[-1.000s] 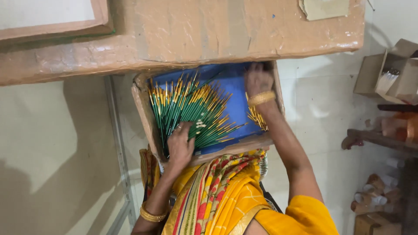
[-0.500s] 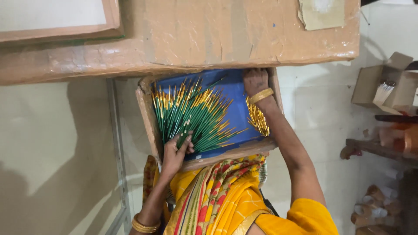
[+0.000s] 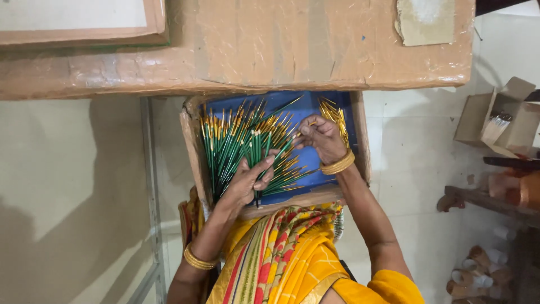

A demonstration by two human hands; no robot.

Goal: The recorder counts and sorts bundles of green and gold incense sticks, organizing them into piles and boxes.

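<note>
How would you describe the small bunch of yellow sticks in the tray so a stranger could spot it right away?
Start at the shallow blue-lined tray on the person's lap. At its far right corner, just beyond the right hand, lies a small bunch of yellow sticks. They are all yellow and packed close together, unlike the big fan of green-handled brushes under the left hand.

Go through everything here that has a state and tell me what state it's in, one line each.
Left hand: gripping a bunch of green-handled paintbrushes, fanned out.
Right hand: pinching one thin brush.
Shallow blue-lined cardboard tray: open, on the lap.
Small cardboard box: open, flaps up.
</note>
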